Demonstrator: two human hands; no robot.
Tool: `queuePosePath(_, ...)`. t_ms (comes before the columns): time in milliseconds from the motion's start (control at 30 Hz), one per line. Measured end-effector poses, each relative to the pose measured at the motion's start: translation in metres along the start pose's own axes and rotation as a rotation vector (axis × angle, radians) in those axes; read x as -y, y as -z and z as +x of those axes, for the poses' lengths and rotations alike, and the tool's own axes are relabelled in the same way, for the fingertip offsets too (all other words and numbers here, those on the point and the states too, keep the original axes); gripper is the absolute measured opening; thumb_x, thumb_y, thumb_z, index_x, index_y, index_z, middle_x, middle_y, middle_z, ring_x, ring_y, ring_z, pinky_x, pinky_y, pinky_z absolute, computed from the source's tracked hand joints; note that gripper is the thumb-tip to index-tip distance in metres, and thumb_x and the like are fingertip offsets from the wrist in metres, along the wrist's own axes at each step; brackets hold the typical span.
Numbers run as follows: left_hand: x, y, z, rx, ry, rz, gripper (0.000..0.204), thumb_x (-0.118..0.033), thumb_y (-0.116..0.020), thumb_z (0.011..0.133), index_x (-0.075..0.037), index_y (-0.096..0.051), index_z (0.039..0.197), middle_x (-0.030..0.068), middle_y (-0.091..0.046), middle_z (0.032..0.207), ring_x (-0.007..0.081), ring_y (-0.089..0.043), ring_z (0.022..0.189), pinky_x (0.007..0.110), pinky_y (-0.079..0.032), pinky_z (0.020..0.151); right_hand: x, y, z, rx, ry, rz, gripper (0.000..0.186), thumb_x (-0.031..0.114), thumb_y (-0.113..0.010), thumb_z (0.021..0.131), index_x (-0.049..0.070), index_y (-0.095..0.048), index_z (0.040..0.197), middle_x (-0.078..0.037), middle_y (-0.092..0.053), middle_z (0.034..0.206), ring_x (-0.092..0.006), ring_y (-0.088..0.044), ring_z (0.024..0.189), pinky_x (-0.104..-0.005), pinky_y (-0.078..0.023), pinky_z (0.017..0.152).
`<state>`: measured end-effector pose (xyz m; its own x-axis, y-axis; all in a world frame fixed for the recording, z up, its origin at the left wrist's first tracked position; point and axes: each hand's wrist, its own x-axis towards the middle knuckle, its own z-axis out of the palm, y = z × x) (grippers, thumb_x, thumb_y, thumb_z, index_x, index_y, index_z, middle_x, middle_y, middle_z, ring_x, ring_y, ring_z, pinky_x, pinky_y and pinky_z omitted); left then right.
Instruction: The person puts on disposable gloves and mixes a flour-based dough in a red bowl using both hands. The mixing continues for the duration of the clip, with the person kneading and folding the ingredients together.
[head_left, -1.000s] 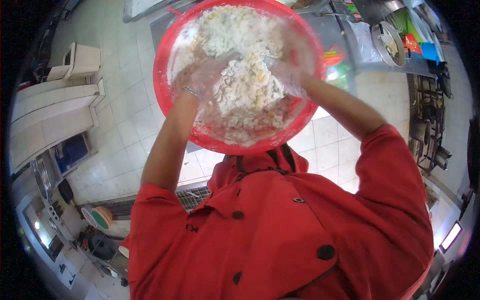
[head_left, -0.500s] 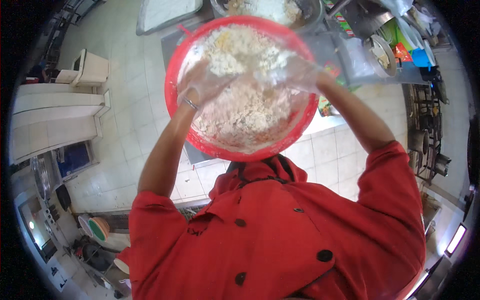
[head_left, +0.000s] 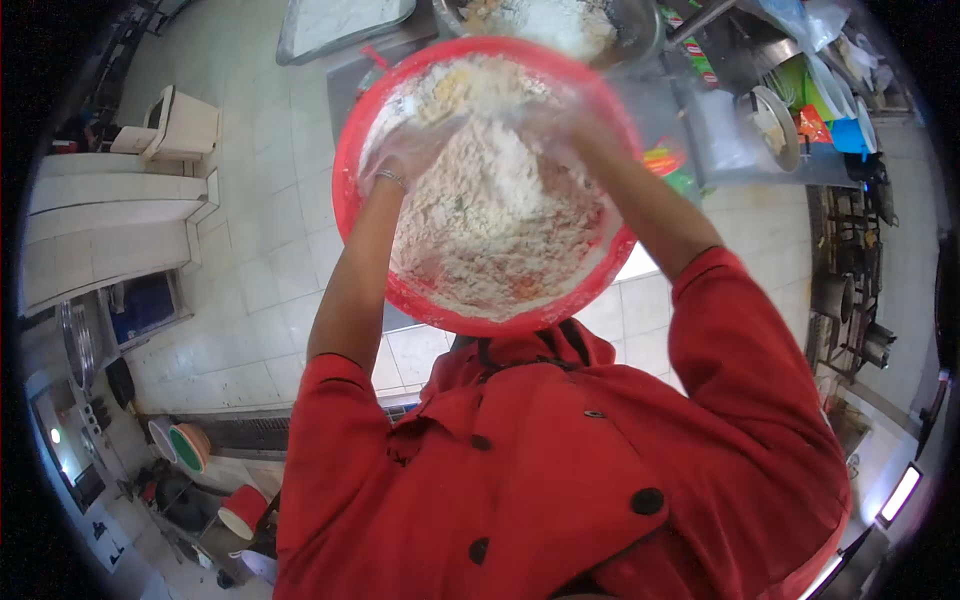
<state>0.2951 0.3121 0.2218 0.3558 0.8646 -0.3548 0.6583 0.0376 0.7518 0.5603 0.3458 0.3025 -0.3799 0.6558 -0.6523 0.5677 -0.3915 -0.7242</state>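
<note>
A large red basin (head_left: 352, 190) holds a heap of floury mixture (head_left: 490, 225), pale with pinkish crumbs and a yellowish patch at the far side. My left hand (head_left: 412, 143), in a thin clear glove and with a bracelet at the wrist, is in the mixture by the basin's left wall. Over on the far right side of the heap, my right hand (head_left: 553, 125) is gloved too and pushed into the flour. Motion smears both hands, and flour hides the fingers. A ridge of whiter flour rises between them.
Beyond the basin stand a metal bowl (head_left: 648, 35) of flour mixture and a tray (head_left: 290, 40) of white powder. At the right on the metal counter are a pot (head_left: 790, 140), a blue container (head_left: 853, 135) and plastic bags. A stove (head_left: 835, 295) is farther right.
Both hands have sunk deeper into the mixture, and the right has moved inward and to the left. Flour is now heaped in a central ridge between them.
</note>
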Motion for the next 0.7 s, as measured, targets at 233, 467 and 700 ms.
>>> queuePosePath(233,-0.062,0.009,-0.021,0.245,-0.185,0.668,0.044,-0.027,-0.035,0.099,-0.020,-0.044,0.142,0.0076,-0.045,0.144,0.0270,-0.048,0.128,0.038,-0.032,0.111,-0.042,0.020,0.022,0.234,0.255,-0.881,0.055,0.045,-0.055,0.090,0.009,-0.053,0.131,-0.018,-0.051,0.136,-0.0275,-0.052,0.122,-0.0413,-0.041,0.102)
queuePosePath(467,-0.048,0.023,-0.045,-0.103,0.376,0.214,0.079,-0.066,-0.042,0.086,-0.010,-0.045,0.141,0.0183,-0.042,0.145,0.0331,-0.042,0.132,0.042,-0.031,0.109,0.017,0.053,-0.056,0.019,0.002,-0.609,0.039,0.026,-0.045,0.097,0.021,-0.049,0.136,-0.010,-0.053,0.137,-0.0258,-0.056,0.119,-0.0348,-0.042,0.103)
queuePosePath(700,-0.015,0.016,0.004,-0.134,-0.311,1.651,0.064,-0.012,-0.048,0.088,-0.017,-0.030,0.150,0.0118,-0.027,0.155,0.0263,-0.034,0.139,0.038,-0.031,0.113,-0.072,0.051,0.075,0.073,0.246,-0.517,0.063,0.047,-0.059,0.087,0.016,-0.044,0.141,-0.014,-0.055,0.133,-0.0271,-0.057,0.110,-0.0371,-0.043,0.096)
